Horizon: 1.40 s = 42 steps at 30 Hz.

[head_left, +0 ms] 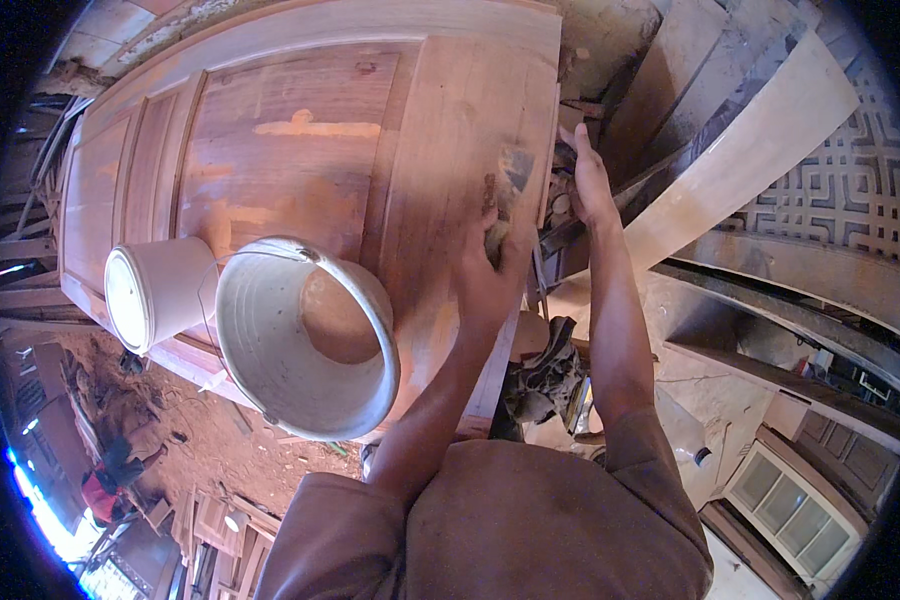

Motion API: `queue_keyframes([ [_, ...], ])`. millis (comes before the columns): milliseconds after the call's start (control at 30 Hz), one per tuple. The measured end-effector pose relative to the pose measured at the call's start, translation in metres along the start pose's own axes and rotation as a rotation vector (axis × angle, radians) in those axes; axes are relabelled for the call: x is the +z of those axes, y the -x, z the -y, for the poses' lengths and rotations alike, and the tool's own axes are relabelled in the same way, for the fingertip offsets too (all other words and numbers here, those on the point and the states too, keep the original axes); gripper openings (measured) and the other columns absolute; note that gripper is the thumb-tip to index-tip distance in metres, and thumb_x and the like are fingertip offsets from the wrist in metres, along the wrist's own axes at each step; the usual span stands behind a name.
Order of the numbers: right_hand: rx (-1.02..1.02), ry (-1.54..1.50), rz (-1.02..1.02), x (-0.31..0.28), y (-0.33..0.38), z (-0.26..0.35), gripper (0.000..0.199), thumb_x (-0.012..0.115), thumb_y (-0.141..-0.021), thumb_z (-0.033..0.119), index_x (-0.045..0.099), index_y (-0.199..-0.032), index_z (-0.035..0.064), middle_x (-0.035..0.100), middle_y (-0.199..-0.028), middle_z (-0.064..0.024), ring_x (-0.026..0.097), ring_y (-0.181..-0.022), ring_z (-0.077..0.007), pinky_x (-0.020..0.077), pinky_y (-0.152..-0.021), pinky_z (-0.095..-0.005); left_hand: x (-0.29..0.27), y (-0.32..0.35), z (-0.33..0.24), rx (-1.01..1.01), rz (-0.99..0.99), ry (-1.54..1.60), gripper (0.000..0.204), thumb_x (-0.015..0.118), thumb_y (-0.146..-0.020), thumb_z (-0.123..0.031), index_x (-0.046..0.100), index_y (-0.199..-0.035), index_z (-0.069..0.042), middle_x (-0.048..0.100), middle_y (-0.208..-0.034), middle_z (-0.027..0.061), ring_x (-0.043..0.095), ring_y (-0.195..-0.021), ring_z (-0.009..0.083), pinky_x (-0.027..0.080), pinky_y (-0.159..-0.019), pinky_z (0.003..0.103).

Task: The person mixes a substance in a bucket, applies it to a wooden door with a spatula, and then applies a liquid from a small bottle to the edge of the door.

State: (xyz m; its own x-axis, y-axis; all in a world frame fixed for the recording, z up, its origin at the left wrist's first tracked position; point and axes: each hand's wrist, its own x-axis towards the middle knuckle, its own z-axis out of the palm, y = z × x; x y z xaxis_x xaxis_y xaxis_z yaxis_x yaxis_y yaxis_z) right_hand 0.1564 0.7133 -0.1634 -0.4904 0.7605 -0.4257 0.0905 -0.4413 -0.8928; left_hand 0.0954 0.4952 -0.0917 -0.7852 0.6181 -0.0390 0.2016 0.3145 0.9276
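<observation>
A large reddish-brown panelled wooden door [450, 130] lies flat before me, with pale orange patches on its panels. My left hand [490, 265] is over the door's right-hand part, its fingers curled and somewhat blurred. Something small and grey-green shows between thumb and fingers; its kind is unclear. Just beyond that hand, a dark patch [517, 167] marks the wood near the edge. My right hand [592, 185] is past the door's right edge, fingers stretched out and holding nothing visible.
On the door's near left side stand an open white bucket [370, 350] with a wire handle and a smaller white bucket [175, 290]. Boards, including a pale curved one [750, 150], lean at right. A person in red [105, 495] is at the lower left.
</observation>
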Motion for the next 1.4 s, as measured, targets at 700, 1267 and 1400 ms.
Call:
queue_keyframes([
  [700,0.043,-0.018,0.012,0.007,0.006,0.007,0.070,0.036,-0.104,0.055,0.048,-0.141,-0.0026,0.057,-0.134,-0.0131,0.056,-0.121,-0.0222,0.0481,-0.098,-0.0380,0.040,-0.006,0.018,0.113,0.037,-0.188,0.040,0.060,-0.093,-0.012,0.054,-0.130,0.003,0.050,-0.123,0.0266,0.049,-0.117,0.0436,0.043,-0.098,0.050],
  [1267,-0.018,0.106,-0.048,0.002,-0.002,-0.002,0.069,0.036,-0.102,0.057,0.057,-0.136,0.0002,0.051,-0.144,-0.0149,0.042,-0.137,-0.0231,0.0265,-0.115,-0.0336,0.059,-0.033,0.026,0.179,-0.010,-0.216,0.040,0.060,-0.091,-0.010,0.056,-0.127,0.007,0.052,-0.119,0.0250,0.050,-0.113,0.0424,0.043,-0.099,0.050],
  [1400,-0.008,0.061,-0.050,0.001,-0.003,-0.003,0.069,0.038,-0.102,0.057,0.058,-0.135,0.0001,0.051,-0.144,-0.0151,0.043,-0.136,-0.0231,0.0277,-0.115,-0.0336,0.059,-0.032,0.025,0.195,-0.013,-0.199,0.040,0.060,-0.091,-0.009,0.056,-0.127,0.008,0.052,-0.119,0.0247,0.051,-0.112,0.0424,0.043,-0.098,0.050],
])
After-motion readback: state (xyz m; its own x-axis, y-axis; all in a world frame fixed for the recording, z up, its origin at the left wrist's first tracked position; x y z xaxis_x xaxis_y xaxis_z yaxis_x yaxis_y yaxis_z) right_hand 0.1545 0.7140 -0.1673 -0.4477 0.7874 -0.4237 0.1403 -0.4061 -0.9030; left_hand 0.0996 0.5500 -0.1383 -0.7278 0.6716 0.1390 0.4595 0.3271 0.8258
